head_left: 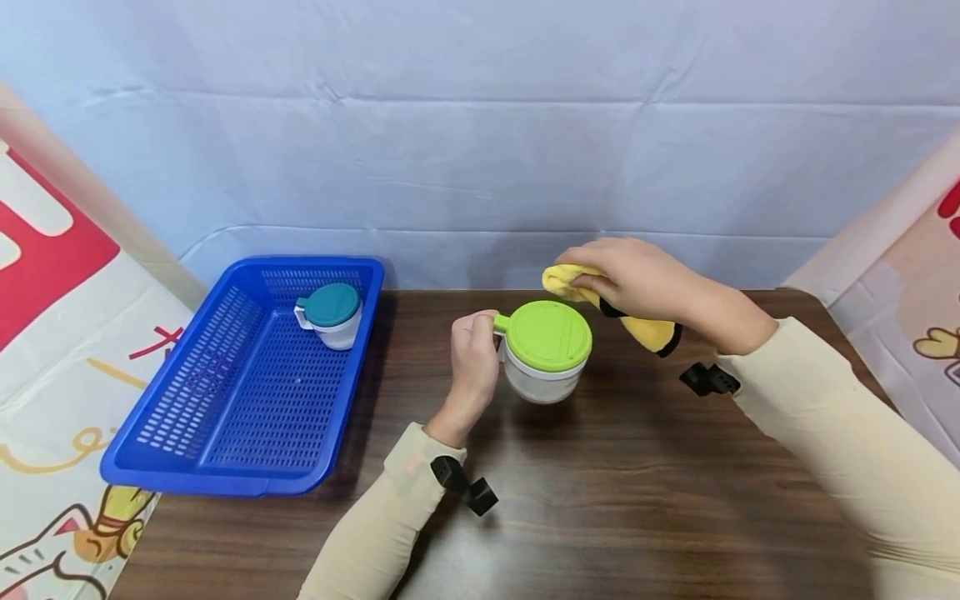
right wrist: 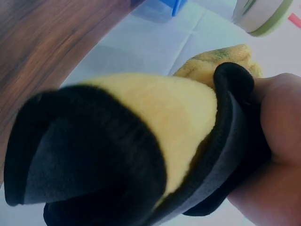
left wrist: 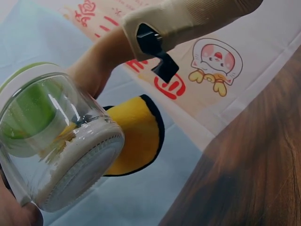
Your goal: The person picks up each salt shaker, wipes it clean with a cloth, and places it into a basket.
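By its handle, my left hand point(head_left: 474, 354) grips a clear glass seasoning jar point(left wrist: 70, 136) with a green lid point(head_left: 548, 336). The jar is raised off the table, and white grains lie in its bottom in the left wrist view. My right hand point(head_left: 637, 279) holds a bunched yellow cloth point(head_left: 567, 282) with a black edge, just right of and behind the lid. The cloth's lower end hangs down below the hand. In the right wrist view the loose cloth point(right wrist: 155, 113) fills the middle, and only part of the jar shows at the top.
To the left stands a blue plastic basket point(head_left: 348, 417) with perforated walls. Inside it, near the back right, sits a similar jar with a teal lid point(head_left: 333, 305). A brown wooden table point(head_left: 600, 508) lies below, and a pale cloth backdrop point(head_left: 480, 167) rises behind.
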Demonstrator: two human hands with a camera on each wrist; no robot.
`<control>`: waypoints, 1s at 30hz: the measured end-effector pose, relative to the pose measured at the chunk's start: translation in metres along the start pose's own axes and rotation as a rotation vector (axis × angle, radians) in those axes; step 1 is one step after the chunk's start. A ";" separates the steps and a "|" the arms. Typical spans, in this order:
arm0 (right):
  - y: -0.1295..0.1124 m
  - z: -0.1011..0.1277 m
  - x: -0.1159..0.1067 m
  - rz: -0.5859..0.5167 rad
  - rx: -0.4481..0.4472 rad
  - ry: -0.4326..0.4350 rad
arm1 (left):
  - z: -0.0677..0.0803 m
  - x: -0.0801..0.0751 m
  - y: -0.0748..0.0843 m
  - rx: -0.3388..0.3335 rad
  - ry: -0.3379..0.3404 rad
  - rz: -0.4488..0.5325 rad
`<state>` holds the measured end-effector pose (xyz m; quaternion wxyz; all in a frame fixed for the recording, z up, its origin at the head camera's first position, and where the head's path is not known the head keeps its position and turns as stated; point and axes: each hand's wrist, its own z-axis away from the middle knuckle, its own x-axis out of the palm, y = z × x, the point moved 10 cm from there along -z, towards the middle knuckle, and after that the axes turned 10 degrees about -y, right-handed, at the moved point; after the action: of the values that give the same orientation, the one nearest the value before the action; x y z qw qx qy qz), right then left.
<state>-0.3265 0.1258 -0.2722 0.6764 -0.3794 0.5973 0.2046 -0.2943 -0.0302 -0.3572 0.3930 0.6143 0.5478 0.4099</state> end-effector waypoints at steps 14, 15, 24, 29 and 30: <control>0.009 0.024 -0.019 -0.024 0.058 0.052 | -0.002 -0.004 -0.008 -0.029 0.029 0.027; 0.007 0.025 -0.020 -0.021 0.053 0.055 | -0.002 -0.004 -0.009 -0.031 0.031 0.024; -0.018 0.033 -0.031 0.067 -0.065 0.118 | -0.002 -0.005 -0.010 -0.046 0.055 0.017; -0.041 0.034 -0.035 0.158 -0.151 0.172 | -0.001 -0.006 -0.011 -0.056 0.075 0.012; -0.045 0.034 -0.035 0.169 -0.162 0.179 | -0.001 -0.006 -0.011 -0.058 0.077 0.011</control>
<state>-0.2784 0.1293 -0.2265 0.5679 -0.3978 0.6664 0.2740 -0.2998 -0.0350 -0.3678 0.3873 0.5892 0.5471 0.4512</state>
